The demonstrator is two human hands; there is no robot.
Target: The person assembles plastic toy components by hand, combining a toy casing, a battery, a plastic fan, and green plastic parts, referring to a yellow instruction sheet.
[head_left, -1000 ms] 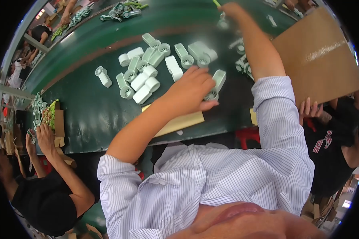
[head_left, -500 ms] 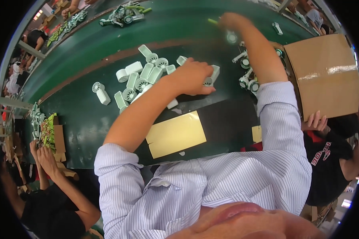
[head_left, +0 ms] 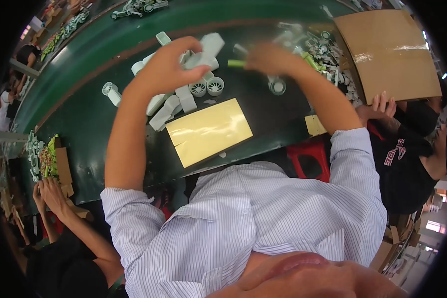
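My left hand (head_left: 169, 64) is closed around a pale mint plastic housing (head_left: 196, 60), blurred by motion, above a cluster of similar pieces. Several of these have round spoked ends, such as one housing (head_left: 214, 86) just below the hand. To the right, my right hand (head_left: 273, 58) is smeared by motion. Out of its left side pokes a part with a bright green stick (head_left: 237, 63), and a pale round piece (head_left: 277, 87) shows under the hand. How the fingers grip these is blurred.
A yellow sheet (head_left: 211, 131) lies near the table's front edge. At the right, a heap of small mechanisms (head_left: 323, 52) lies beside a cardboard box (head_left: 390, 54), where another person's hand (head_left: 384, 104) rests. A co-worker's hands (head_left: 49, 193) work at the left. A red stool (head_left: 310, 159) stands below.
My left hand has lifted a pale housing and moved left. My right hand has come nearer from the far side with the green-stick part. The whole view has shifted, showing more of the right-hand heap.
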